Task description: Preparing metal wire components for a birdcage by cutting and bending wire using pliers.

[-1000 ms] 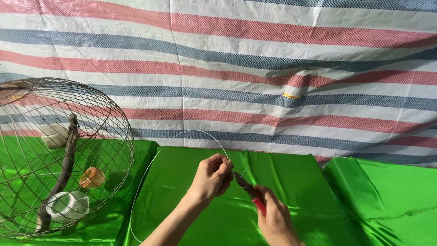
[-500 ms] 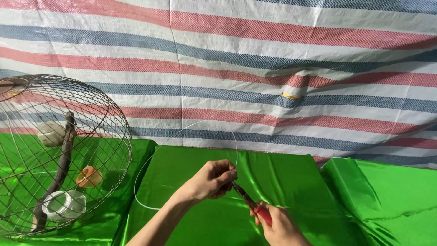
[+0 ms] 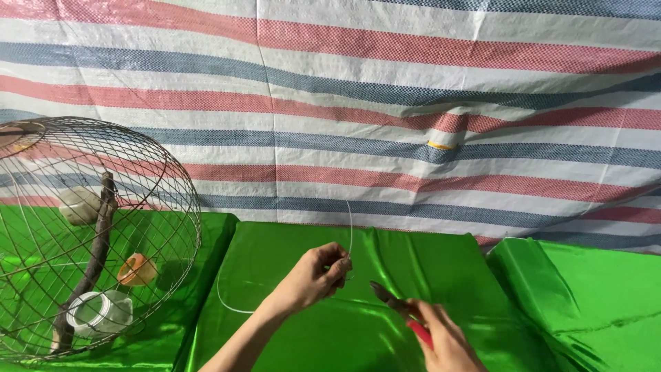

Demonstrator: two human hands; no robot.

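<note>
Green satin cloth [image 3: 385, 331] — striped tarp [image 3: 413, 103] behind

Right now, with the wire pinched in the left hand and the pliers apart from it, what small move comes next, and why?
Probably bring the pliers in the right hand up and left to the wire, just beside the left hand. The left hand's fingertips pinch the thin pale wire, which rises above them and loops low to the left, while the plier tips sit short of it, touching nothing.
</note>
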